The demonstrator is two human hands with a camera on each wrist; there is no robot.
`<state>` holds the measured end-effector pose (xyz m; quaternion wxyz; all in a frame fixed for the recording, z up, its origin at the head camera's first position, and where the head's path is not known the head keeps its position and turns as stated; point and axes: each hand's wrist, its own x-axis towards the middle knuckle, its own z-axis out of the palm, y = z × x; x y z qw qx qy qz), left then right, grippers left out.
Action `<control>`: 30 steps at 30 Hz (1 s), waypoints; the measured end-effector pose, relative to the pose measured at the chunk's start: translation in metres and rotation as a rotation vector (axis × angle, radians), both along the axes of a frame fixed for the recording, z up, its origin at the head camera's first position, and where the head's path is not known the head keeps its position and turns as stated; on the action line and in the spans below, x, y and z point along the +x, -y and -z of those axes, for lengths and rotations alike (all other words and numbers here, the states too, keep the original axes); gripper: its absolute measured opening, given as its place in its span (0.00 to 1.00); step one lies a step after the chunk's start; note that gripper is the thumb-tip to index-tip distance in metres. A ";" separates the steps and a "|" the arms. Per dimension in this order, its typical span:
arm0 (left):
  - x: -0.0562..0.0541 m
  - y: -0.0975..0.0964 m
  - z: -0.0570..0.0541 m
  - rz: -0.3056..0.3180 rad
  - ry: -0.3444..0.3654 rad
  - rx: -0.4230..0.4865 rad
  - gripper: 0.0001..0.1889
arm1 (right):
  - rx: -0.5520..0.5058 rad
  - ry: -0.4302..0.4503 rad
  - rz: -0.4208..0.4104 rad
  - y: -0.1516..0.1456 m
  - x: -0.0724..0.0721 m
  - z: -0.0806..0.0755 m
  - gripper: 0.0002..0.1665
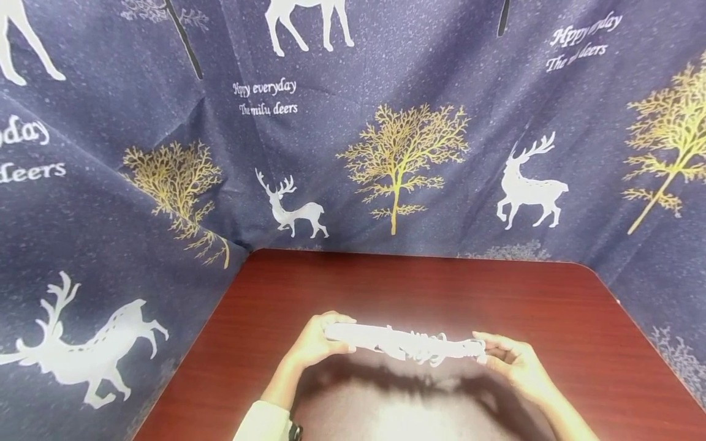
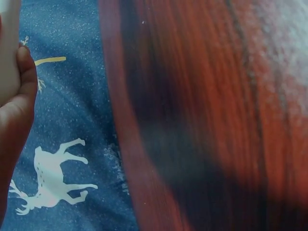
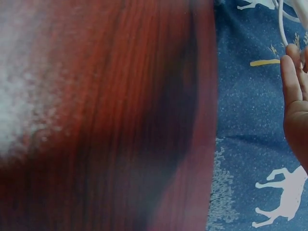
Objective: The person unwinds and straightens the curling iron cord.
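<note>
A long white bar, by its shape a power strip [image 1: 364, 336], is held level above the table, with white cord [image 1: 427, 348] wound in loops round its middle and right part. Glare hides its surface details. My left hand [image 1: 317, 342] grips the left end, thumb on the near side and fingers on the far side. At the other end, my right hand [image 1: 515, 362] pinches the tip between thumb and fingers. The left wrist view shows only a smooth white piece of the strip [image 2: 8, 62] against the hand. In the right wrist view, cord [image 3: 282, 24] passes by the fingertips.
Below lies a reddish-brown wooden table [image 1: 342, 282], with a bright glare patch and the shadows of hands and strip near its front. Dark blue cloth [image 1: 353, 184] printed with deer and trees hangs round the back and sides.
</note>
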<state>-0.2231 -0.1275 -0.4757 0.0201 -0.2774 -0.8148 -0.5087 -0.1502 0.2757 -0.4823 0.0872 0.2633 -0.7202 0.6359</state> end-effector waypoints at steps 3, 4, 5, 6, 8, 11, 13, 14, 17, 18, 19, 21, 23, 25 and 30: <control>0.000 -0.001 0.000 -0.008 0.012 -0.006 0.23 | -0.006 0.035 0.029 0.000 0.000 -0.001 0.21; 0.000 -0.001 -0.001 -0.009 0.013 -0.001 0.24 | -0.010 0.041 0.050 0.000 0.000 -0.002 0.21; -0.001 -0.002 -0.001 -0.010 0.009 0.002 0.24 | 0.003 0.040 0.078 0.000 0.000 -0.002 0.20; -0.001 -0.002 -0.001 -0.012 0.006 0.005 0.23 | 0.012 0.043 0.104 0.000 0.000 -0.003 0.20; -0.001 -0.003 -0.002 -0.010 0.006 0.014 0.23 | 0.017 0.023 0.148 -0.001 -0.002 -0.003 0.18; -0.001 -0.005 -0.001 -0.008 0.013 0.017 0.23 | -0.006 -0.017 0.149 -0.003 -0.006 -0.003 0.16; 0.000 -0.006 -0.001 -0.006 0.027 0.021 0.23 | -0.026 -0.027 0.130 -0.004 -0.007 -0.003 0.15; 0.000 -0.006 -0.001 -0.007 0.032 0.021 0.23 | -0.034 -0.024 0.117 -0.005 -0.007 -0.003 0.15; 0.002 -0.006 -0.002 -0.020 0.038 0.021 0.23 | -0.029 -0.021 0.092 -0.005 -0.007 -0.003 0.17; 0.002 -0.006 -0.001 -0.025 0.034 0.019 0.23 | -0.027 -0.020 0.087 -0.006 -0.007 -0.004 0.17; 0.004 -0.007 -0.004 -0.033 0.039 0.018 0.23 | -0.023 -0.022 0.088 -0.005 -0.007 -0.004 0.18; 0.006 -0.008 -0.007 -0.034 0.042 0.027 0.23 | -0.005 -0.038 0.104 -0.005 -0.006 -0.004 0.17; 0.006 -0.008 -0.004 -0.034 0.042 0.036 0.23 | 0.018 -0.059 0.135 -0.005 -0.007 -0.004 0.17; 0.006 -0.008 -0.006 -0.040 0.055 0.041 0.22 | 0.021 -0.080 0.149 -0.004 -0.008 -0.005 0.16; 0.009 -0.010 -0.017 -0.041 0.041 0.057 0.22 | -0.035 -0.045 0.113 -0.004 -0.009 -0.007 0.15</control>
